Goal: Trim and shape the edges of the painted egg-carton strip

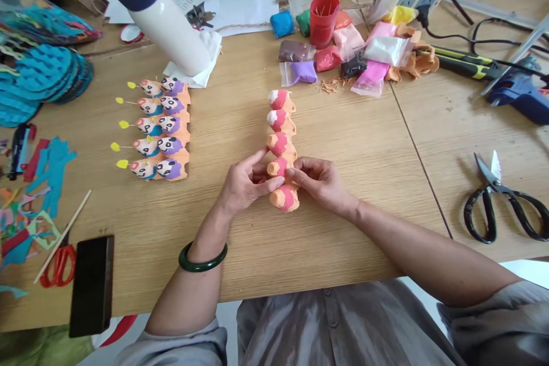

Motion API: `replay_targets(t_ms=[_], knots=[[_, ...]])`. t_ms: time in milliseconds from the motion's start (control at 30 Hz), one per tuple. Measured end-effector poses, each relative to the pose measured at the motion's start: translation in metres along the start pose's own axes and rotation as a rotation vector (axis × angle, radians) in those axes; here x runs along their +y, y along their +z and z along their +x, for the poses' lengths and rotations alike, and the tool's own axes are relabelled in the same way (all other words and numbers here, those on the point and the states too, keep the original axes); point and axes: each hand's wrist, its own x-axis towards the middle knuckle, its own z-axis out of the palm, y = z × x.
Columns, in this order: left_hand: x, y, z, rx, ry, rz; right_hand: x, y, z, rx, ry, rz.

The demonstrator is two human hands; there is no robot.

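Observation:
An orange egg-carton strip (282,148) lies lengthwise on the wooden table (343,229), its several cups capped with pink clay, some tipped with white. My left hand (246,180), wearing a green bangle (203,258), pinches the fourth cup from the far end. My right hand (319,183) grips the same cup from the other side, its fingertips meeting those of my left hand. The nearest cup (283,199) sits just below both hands, and their fingers hide part of the cup they hold.
A painted egg-carton strip with panda-like faces (158,128) lies to the left. Packets of coloured clay (343,51) and a red cup (323,20) sit ahead. Black-handled scissors (500,203), a blue glue gun (518,91), a black phone (91,286) and a white bottle (158,20) surround the work.

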Motion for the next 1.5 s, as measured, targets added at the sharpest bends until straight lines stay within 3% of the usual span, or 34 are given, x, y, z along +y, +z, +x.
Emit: replay_targets(t_ms=[167, 400, 667, 900, 1133, 1267, 1500], knots=[[-0.005, 0.002, 0.001, 0.043, 0.067, 0.021, 0.000, -0.001, 0.000, -0.013, -0.014, 0.013], [-0.002, 0.001, -0.001, -0.058, 0.099, -0.106, -0.001, -0.002, 0.000, 0.052, -0.012, 0.024], [-0.003, -0.004, -0.001, -0.098, 0.007, -0.086, 0.000, -0.003, -0.001, 0.028, -0.034, -0.005], [0.002, -0.008, 0.000, -0.032, -0.058, -0.032, -0.002, 0.001, -0.004, 0.005, -0.034, -0.039], [-0.005, -0.003, -0.003, 0.086, 0.154, 0.100, -0.001, 0.000, -0.002, -0.005, -0.002, -0.021], [-0.008, -0.002, -0.003, 0.108, 0.179, 0.129, -0.002, -0.002, -0.002, -0.001, 0.017, -0.012], [-0.001, -0.004, -0.002, -0.026, 0.065, -0.067, -0.001, -0.002, 0.000, 0.035, 0.018, 0.053]])
